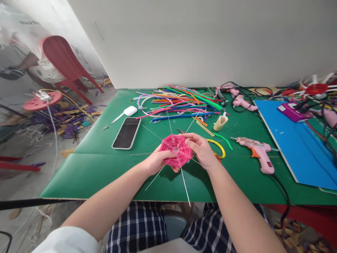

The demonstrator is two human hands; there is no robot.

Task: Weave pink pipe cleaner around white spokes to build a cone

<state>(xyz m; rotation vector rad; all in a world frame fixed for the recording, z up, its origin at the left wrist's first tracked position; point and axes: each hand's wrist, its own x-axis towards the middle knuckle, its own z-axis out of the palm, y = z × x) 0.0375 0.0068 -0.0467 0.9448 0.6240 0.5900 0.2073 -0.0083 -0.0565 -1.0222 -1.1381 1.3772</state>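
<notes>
A pink woven disc (177,146), roughly octagonal, is held above the front of the green table, with several thin metal spokes sticking out around it. My left hand (158,159) grips its left side, thumb on the front face and fingers behind. On the right edge, my right hand (199,147) pinches the weave between thumb and fingers; whether a strand end is in that pinch I cannot tell. Just beyond the right hand lie yellow-handled scissors or pliers (222,149), partly hidden. To the right rests a pink glue gun (259,153).
Colourful pipe cleaners (181,102) are heaped at the back of the green table (97,179). A phone (126,133) and white earphone case (130,111) lie left. A blue board (297,147) carries a purple box (293,111). A person sits by a red chair (60,56).
</notes>
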